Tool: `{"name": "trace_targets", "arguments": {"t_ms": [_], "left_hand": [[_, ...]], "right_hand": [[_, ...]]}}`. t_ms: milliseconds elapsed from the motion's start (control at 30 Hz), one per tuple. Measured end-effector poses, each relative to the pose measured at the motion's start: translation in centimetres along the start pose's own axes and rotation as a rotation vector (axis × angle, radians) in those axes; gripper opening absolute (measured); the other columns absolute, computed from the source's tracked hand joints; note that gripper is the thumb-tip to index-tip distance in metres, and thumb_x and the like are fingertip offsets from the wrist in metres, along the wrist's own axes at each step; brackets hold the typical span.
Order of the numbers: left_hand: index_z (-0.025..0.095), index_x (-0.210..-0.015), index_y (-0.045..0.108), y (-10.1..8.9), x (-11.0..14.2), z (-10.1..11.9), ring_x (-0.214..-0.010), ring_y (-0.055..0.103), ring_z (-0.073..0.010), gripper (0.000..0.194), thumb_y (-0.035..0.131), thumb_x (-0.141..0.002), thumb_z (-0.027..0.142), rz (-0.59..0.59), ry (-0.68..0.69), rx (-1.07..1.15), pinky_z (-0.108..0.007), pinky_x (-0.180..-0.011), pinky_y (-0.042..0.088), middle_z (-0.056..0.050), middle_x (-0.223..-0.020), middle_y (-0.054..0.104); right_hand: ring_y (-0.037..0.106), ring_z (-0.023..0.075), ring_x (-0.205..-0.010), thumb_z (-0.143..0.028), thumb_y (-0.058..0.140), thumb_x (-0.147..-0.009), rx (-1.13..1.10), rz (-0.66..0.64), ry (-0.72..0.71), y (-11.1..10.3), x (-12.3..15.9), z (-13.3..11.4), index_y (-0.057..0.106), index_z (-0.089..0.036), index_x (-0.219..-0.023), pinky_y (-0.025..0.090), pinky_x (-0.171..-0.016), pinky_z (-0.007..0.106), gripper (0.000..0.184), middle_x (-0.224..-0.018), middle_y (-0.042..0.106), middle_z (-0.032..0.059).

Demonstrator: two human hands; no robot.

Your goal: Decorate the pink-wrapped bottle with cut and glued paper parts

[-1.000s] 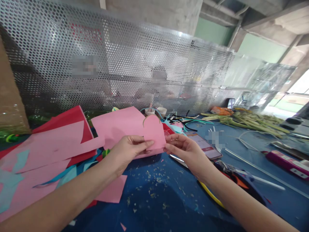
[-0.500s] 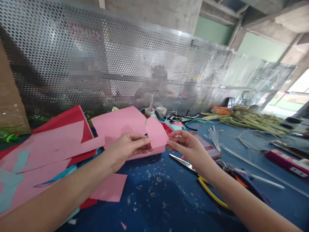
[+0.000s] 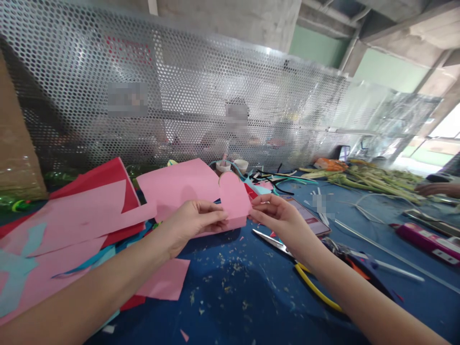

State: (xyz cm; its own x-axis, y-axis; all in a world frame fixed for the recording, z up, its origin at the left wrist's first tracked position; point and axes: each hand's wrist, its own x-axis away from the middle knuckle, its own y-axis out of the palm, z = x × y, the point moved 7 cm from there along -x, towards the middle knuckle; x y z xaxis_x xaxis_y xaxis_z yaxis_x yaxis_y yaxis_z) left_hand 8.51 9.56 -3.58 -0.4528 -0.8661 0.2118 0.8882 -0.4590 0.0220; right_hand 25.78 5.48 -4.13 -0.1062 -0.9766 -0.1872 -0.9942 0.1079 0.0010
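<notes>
Between my hands, a small pink paper piece (image 3: 234, 194) with a rounded top edge is held up above the blue table. My left hand (image 3: 201, 218) pinches its lower left edge, fingers closed. On the opposite side, the fingertips of my right hand (image 3: 275, 213) are closed on its lower right edge. A large pink sheet (image 3: 179, 184) lies just behind it. Scissors with yellow handles (image 3: 316, 290) lie partly under my right forearm, blades pointing left. A phone (image 3: 309, 215) rests behind my right hand.
Pink and red sheets (image 3: 86, 206) are piled at the left, with a pink scrap (image 3: 165, 280) nearer. Two small white cups (image 3: 240, 166) stand at the back by a perforated metal screen (image 3: 197, 91). A purple tool (image 3: 427, 242) and another person's hand (image 3: 438, 188) are at the right.
The pink paper piece has shifted slightly right in my fingers and stands a little straighter. Another person's hand has appeared at the right edge.
</notes>
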Motion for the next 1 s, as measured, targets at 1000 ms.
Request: {"name": "trace_targets", "arguments": {"t_ms": [1000], "left_hand": [[0.016, -0.078, 0.072, 0.4, -0.4, 0.1, -0.073, 0.068, -0.0157, 0.017, 0.075, -0.067, 0.028, -0.119, 0.118, -0.194, -0.027, -0.076, 0.052, -0.002, -0.073, 0.073]], "right_hand": [[0.051, 0.0102, -0.058, -0.046, 0.071, -0.07, 0.219, -0.181, 0.013, 1.1, 0.1, 0.6, 0.061, -0.019, -0.07, 0.041, -0.059, 0.025, 0.029, -0.063, 0.056, -0.0044]]}}
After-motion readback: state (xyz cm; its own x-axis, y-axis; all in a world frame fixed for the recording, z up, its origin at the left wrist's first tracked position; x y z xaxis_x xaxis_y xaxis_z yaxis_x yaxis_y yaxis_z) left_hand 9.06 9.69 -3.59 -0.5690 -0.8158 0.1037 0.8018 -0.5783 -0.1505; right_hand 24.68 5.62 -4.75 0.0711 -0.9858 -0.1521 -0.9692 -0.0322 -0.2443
